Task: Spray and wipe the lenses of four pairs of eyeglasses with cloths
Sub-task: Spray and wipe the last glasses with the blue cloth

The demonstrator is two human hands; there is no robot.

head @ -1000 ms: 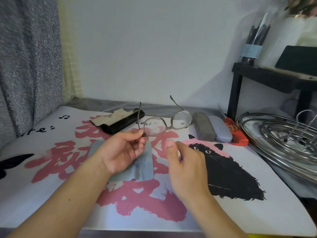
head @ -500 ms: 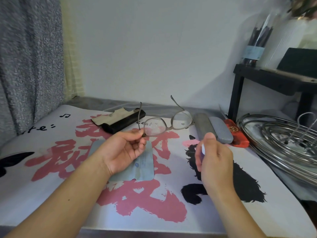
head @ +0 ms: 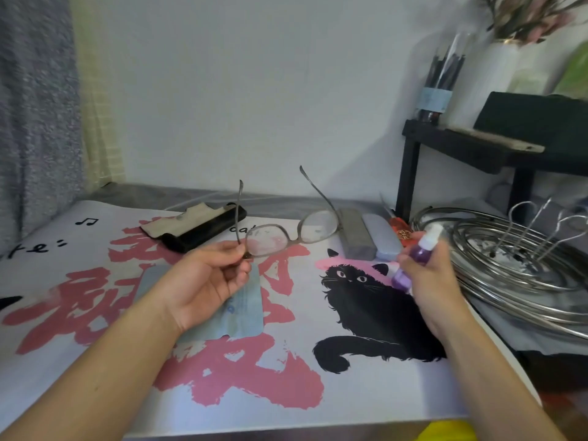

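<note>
Hands (head: 206,278) (head: 429,278) hold eyeglasses (head: 292,238), spray bottle (head: 416,259) — printed mat (head: 366,393).

Both forearms come in from the lower edge, bare, and point forward. The left hand (head: 206,281) is turned palm up, its thumb and forefinger pinching the corner of the eyeglasses (head: 291,235), the other fingers curled loosely below. To its right, the right hand (head: 429,275) is raised with its back toward the camera, fingers wrapped around a small spray bottle (head: 416,256); the forefinger seems to lie near the cap, but blur hides it.
</note>
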